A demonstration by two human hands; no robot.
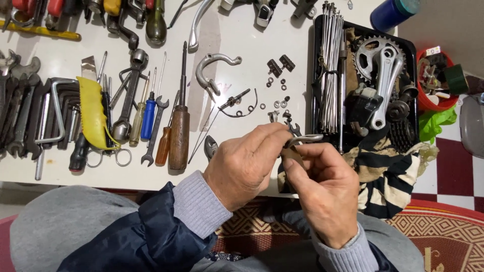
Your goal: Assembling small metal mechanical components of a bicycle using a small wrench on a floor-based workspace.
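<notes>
My left hand (245,163) and my right hand (322,189) meet above the front edge of a white table (237,30). Together they pinch a small curved silver metal arm (304,138), a bicycle brake part, between fingers and thumbs. A small dark wrench end (293,129) sticks up just behind it; which hand holds it I cannot tell. On the table just beyond lie small nuts and washers (280,95), two black brake pads (280,64), a thin curved spring with a bolt (239,105) and another silver brake arm (212,70).
Screwdrivers (177,126), spanners, hex keys (50,111) and a yellow-sheathed tool (92,112) fill the table's left. A black tray (316,65) at right holds spokes, a chainring with crank (380,65) and pedals. A striped cloth (385,176), red tub (436,103) and blue bottle (390,12) lie right.
</notes>
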